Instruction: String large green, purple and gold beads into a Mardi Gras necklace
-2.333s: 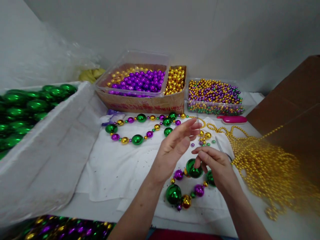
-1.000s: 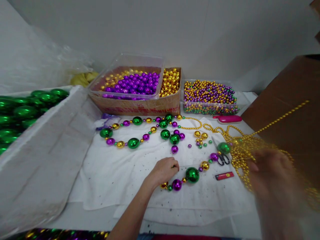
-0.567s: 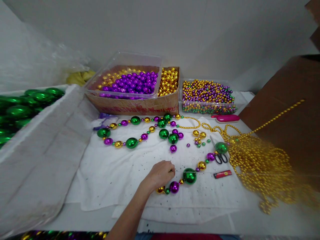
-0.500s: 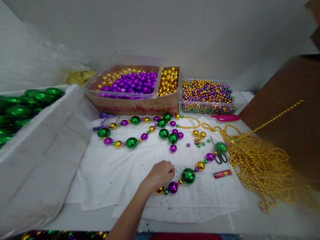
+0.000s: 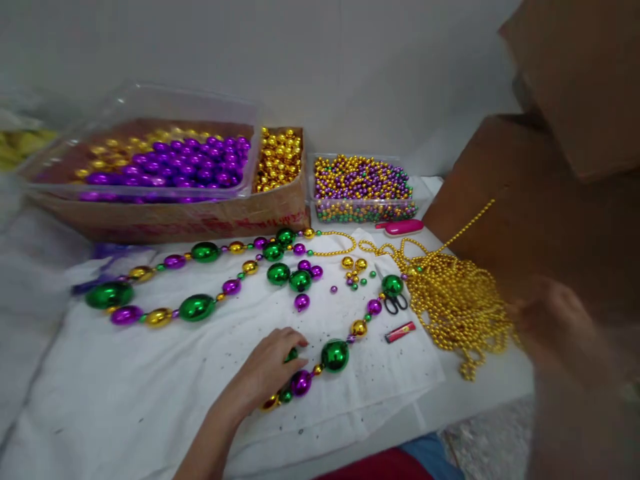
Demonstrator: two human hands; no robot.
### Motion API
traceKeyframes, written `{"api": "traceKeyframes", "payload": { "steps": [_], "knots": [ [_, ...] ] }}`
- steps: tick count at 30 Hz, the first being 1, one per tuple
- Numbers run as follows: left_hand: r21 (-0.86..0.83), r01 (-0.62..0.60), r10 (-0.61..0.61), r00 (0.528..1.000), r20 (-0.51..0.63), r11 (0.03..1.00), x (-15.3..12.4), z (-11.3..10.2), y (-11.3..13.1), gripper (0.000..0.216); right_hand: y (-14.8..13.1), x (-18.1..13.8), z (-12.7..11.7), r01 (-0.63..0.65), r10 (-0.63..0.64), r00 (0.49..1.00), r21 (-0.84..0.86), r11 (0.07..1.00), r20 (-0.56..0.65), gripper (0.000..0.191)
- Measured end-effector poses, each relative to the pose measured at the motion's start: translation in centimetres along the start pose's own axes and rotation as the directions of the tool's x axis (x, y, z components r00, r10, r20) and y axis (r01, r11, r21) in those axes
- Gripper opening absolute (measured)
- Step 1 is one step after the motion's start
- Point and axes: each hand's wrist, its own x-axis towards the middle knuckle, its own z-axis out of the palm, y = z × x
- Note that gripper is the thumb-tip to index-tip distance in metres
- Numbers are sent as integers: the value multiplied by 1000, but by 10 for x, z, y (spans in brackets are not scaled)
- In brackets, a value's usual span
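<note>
My left hand [image 5: 265,372] lies on the white cloth [image 5: 150,393], its fingers curled over the near end of a short bead strand [image 5: 335,355]. The strand has green, purple and gold balls and runs up to the right towards the black scissors [image 5: 397,305]. My right hand [image 5: 555,327] is a blur at the right, just beside the pile of thin gold bead strings [image 5: 453,303]. Its fingers cannot be made out. A longer necklace [image 5: 197,307] of big green, purple and gold balls lies in a loop farther back on the cloth.
A red lighter [image 5: 400,331] lies near the scissors. Behind are a cardboard box [image 5: 200,217] holding a purple-bead tray and gold beads [image 5: 279,157], a clear tub of small mixed beads [image 5: 363,187] and a pink tool [image 5: 400,228]. Brown cardboard boxes [image 5: 540,200] stand at the right.
The view has swung right and closer to the table. My right hand, out of view half a second ago, is back at the right by the gold strings. My left hand stays on the strand's end.
</note>
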Motion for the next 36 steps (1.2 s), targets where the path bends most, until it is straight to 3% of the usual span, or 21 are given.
{"api": "traceKeyframes", "payload": {
  "steps": [4,10,14,17,21,24,31,33,36],
  "knots": [
    [6,-32,32,995,-92,999,11,-7,23,26,4,-6,17,-178,153,982,280,943,109,15],
    [-226,-292,252,949,-190,929,37,-16,95,22,-9,-21,38,-225,166,966,329,917,199,13],
    [-394,-428,385,904,-187,813,62,4,129,26,-14,-28,43,-264,175,947,348,900,268,12],
    [-549,-427,454,886,-95,718,76,25,142,34,-16,-31,45,-271,167,941,365,890,293,12],
    [-699,-380,522,853,-11,606,84,41,150,37,-16,-32,47,-278,164,938,381,882,305,12],
    [-694,-405,557,830,-6,595,86,43,153,33,-14,-30,47,-262,147,943,398,879,298,11],
    [-782,-273,432,902,-5,561,88,47,150,10,-12,-26,42,-261,158,950,413,873,268,13],
    [-846,-209,408,913,10,490,85,42,142,11,-11,-25,38,-291,208,949,394,872,238,15],
    [-951,-69,423,903,69,301,76,27,117,10,-5,-26,31,-284,235,954,306,909,186,15]
  ]
}}
